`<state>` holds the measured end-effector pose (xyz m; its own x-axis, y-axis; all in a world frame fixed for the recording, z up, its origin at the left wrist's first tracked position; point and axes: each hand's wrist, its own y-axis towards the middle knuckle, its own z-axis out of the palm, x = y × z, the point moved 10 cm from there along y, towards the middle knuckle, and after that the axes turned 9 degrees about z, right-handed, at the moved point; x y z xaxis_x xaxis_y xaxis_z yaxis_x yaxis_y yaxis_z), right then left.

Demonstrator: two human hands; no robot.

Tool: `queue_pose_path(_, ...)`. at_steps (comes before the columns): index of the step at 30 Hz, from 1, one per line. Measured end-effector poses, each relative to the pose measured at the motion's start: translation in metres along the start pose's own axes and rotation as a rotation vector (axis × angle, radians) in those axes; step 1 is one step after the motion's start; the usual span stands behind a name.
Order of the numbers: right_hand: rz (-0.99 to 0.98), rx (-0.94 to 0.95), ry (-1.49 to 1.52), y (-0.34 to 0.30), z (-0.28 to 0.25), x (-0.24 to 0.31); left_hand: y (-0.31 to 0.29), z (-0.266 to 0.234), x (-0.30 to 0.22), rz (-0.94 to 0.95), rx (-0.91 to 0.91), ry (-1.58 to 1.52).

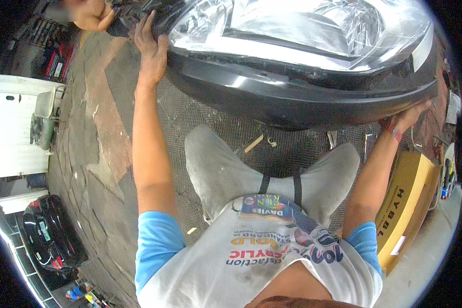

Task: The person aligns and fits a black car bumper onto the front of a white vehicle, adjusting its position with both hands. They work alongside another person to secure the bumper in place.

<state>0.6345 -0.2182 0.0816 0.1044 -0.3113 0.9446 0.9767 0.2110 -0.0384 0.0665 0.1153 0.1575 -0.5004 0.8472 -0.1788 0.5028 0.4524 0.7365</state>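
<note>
In front of me is a large clear headlight point(292, 31) set above a curved glossy black bumper panel point(292, 100). My left hand point(151, 51) is at the panel's left end, its fingers stretched upward and its thumb apart, against the dark edge beside the headlight. My right hand point(411, 117) reaches under the panel's right end and touches its lower edge from below. The panel hides most of that hand's fingers. A red band point(395, 132) circles my right wrist.
Part of another person point(93, 14) shows at the upper left. A long yellow cardboard box point(405, 200) lies to my right. Small scraps point(254, 143) lie on the dark ribbed mat point(174, 110) before my knees. A black-and-red case point(51, 233) stands at the lower left.
</note>
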Motion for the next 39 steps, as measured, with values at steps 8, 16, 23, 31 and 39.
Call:
queue_pose_path(8,0.001,0.084,0.071,0.004,-0.02,-0.005,-0.003,-0.002,0.004,-0.024,-0.073,-0.016)
queue_pose_path(16,0.081,0.025,0.057,-0.022,-0.022,-0.012,0.002,-0.011,-0.013,0.031,-0.1,0.055)
queue_pose_path(23,0.093,0.068,0.123,-0.029,-0.027,-0.007,0.0,-0.014,-0.001,-0.006,-0.08,0.018)
queue_pose_path(31,0.071,0.072,0.107,-0.066,-0.01,0.015,-0.002,-0.02,-0.002,-0.116,-0.018,-0.074)
queue_pose_path(39,0.085,0.081,0.146,-0.056,-0.023,0.008,0.005,-0.021,0.008,-0.034,-0.023,-0.028)
